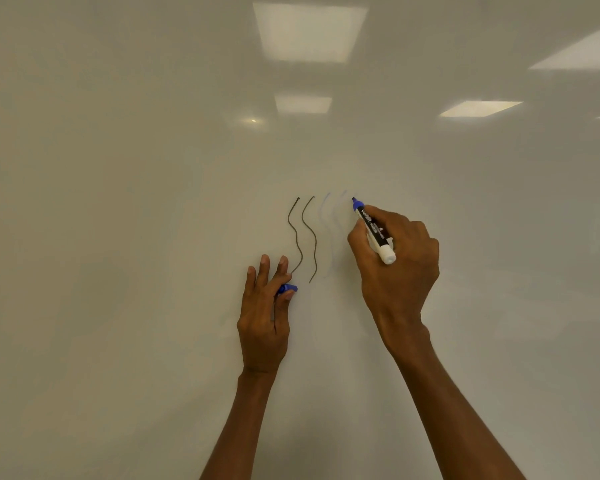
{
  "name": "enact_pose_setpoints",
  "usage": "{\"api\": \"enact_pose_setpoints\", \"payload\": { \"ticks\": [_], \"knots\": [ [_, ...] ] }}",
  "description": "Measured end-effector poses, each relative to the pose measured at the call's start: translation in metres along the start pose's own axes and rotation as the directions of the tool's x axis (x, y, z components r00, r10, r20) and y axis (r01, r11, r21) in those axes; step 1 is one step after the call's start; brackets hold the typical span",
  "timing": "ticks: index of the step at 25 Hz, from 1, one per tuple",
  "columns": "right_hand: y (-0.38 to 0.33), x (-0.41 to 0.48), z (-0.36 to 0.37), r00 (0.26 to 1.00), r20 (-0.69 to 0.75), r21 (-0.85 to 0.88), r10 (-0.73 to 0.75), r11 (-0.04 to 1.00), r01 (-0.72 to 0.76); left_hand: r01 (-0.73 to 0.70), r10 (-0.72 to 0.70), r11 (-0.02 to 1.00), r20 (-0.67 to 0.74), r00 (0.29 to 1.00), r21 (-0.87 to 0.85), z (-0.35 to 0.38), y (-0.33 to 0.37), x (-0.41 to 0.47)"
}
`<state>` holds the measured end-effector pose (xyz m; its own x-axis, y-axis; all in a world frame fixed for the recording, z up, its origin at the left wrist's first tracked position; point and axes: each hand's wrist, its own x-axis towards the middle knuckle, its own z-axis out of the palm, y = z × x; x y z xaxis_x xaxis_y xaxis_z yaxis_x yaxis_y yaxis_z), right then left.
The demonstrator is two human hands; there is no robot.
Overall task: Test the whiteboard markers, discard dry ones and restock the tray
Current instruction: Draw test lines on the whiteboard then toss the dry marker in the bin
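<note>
Marker [374,230] in right hand [395,265], blue cap [287,288] in left hand [265,313].

a whiteboard [153,202] fills the view. four wavy lines [309,237] stand side by side near its middle. just right of the lines, the right hand [395,261] grips a marker [373,228], its tip at the board level with the tops of the lines. at the lower left end of the lines, the left hand [264,320] pinches a marker cap [287,288], fingertips close to the leftmost line's foot.
</note>
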<state>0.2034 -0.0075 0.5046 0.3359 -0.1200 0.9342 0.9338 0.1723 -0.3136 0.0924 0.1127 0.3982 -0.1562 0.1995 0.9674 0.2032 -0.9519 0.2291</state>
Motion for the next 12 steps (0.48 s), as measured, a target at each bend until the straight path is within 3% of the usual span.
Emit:
{"api": "enact_pose_setpoints", "payload": {
  "ticks": [8, 12],
  "knots": [
    [0.023, -0.058, -0.026, 0.999, 0.006, -0.082, 0.035, 0.996, -0.035, -0.016, 0.016, 1.0, -0.022, 1.0, 0.011, 0.0, 0.0, 0.0],
    [0.022, -0.085, -0.029, 0.995, 0.089, -0.129, -0.036, 0.991, 0.047, 0.02, -0.02, 1.0, 0.004, 1.0, 0.01, 0.0, -0.001, -0.002]
  ]
}}
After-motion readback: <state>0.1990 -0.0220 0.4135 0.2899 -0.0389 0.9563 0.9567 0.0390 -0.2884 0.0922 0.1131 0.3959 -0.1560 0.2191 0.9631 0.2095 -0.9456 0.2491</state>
